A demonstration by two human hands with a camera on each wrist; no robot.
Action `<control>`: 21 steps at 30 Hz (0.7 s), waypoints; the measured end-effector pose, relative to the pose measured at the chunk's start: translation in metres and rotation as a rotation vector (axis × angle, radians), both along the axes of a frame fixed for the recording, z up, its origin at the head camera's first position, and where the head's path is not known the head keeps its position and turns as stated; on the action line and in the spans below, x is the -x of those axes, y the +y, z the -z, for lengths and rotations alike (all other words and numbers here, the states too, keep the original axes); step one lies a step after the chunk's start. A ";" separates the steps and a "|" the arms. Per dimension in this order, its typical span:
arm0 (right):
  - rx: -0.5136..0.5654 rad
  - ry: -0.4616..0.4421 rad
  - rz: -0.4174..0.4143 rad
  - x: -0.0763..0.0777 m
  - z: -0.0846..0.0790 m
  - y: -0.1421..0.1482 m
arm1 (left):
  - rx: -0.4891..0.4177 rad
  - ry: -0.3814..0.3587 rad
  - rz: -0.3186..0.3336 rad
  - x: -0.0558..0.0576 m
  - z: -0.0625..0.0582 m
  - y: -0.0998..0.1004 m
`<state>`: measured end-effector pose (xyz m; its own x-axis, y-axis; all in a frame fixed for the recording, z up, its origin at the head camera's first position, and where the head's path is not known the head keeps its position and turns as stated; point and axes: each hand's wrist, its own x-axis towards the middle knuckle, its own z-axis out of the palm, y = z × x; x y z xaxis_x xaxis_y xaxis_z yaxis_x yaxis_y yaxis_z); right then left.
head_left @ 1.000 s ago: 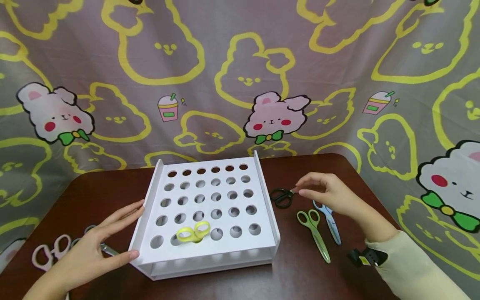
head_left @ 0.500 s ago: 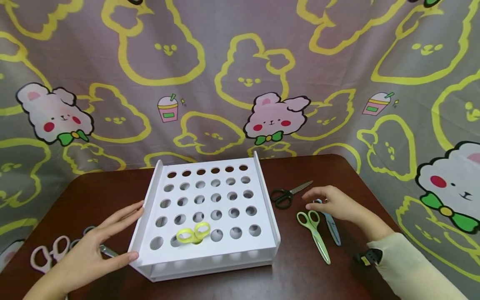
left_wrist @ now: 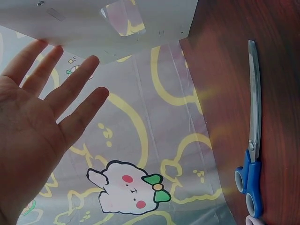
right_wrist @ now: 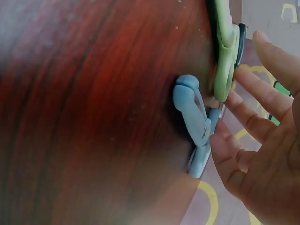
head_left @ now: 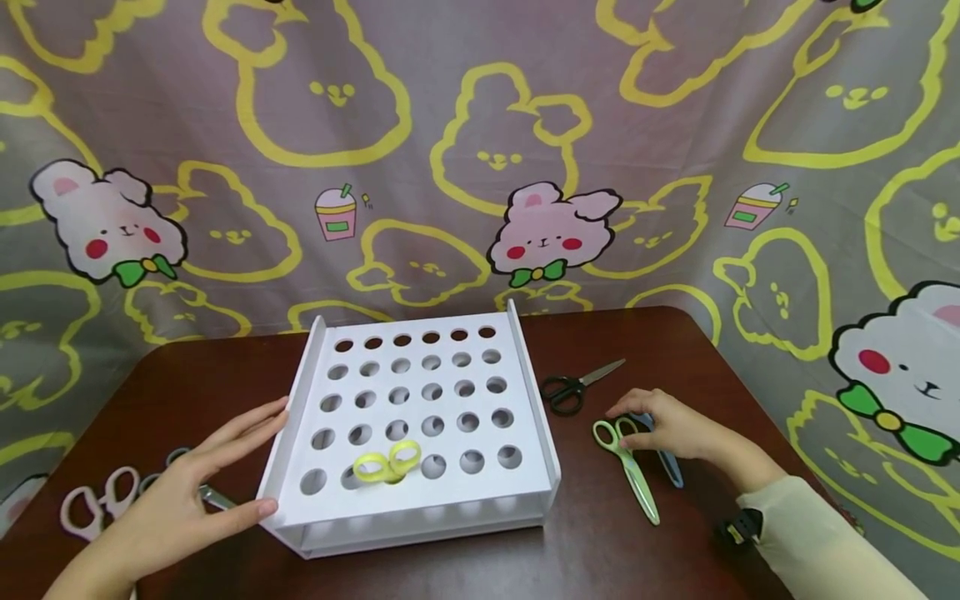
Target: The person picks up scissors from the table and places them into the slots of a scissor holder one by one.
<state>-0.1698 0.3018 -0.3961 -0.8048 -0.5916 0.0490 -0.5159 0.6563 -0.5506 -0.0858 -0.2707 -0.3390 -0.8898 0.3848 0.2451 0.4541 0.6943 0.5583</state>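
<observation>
My left hand point(head_left: 228, 467) rests flat against the left wall of a white rack point(head_left: 525, 392) with rows of round holes. In the left wrist view that hand point(left_wrist: 61, 103) is spread open beside the rack's wall point(left_wrist: 117, 28). Yellow-handled scissors point(head_left: 386, 463) stand in a front-row hole. My right hand point(head_left: 630, 421) lies low over the blue scissors point(head_left: 672, 468), covering their handles, right beside the green scissors point(head_left: 628, 462). In the right wrist view my fingers point(right_wrist: 225, 140) touch the blue handle point(right_wrist: 190, 108), with the green handle point(right_wrist: 225, 61) just beyond.
Black scissors point(head_left: 573, 387) lie on the brown table between the rack and my right hand. Pale pink scissors point(head_left: 93, 500) and more scissors point(head_left: 213, 497) lie at the left, near my left hand; blue-handled ones point(left_wrist: 253, 140) show in the left wrist view. A cartoon-print cloth hangs behind.
My right hand left the black scissors, moved toward me and came down onto the blue scissors' handles. The left hand and the rack stayed put.
</observation>
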 end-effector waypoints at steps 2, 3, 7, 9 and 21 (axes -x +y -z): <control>-0.013 -0.015 0.012 -0.001 0.002 0.000 | -0.015 0.011 0.018 -0.001 0.000 0.000; -0.020 -0.024 0.024 -0.001 0.003 -0.001 | -0.018 0.013 0.021 -0.002 0.000 0.000; -0.049 -0.018 0.058 -0.003 0.006 -0.004 | -0.029 0.018 0.027 -0.003 -0.001 0.001; -0.066 -0.007 0.073 -0.004 0.006 -0.005 | -0.032 0.014 0.023 -0.004 -0.002 0.001; -0.165 -0.018 0.194 -0.007 0.005 -0.017 | -0.066 0.005 0.019 -0.002 -0.002 0.003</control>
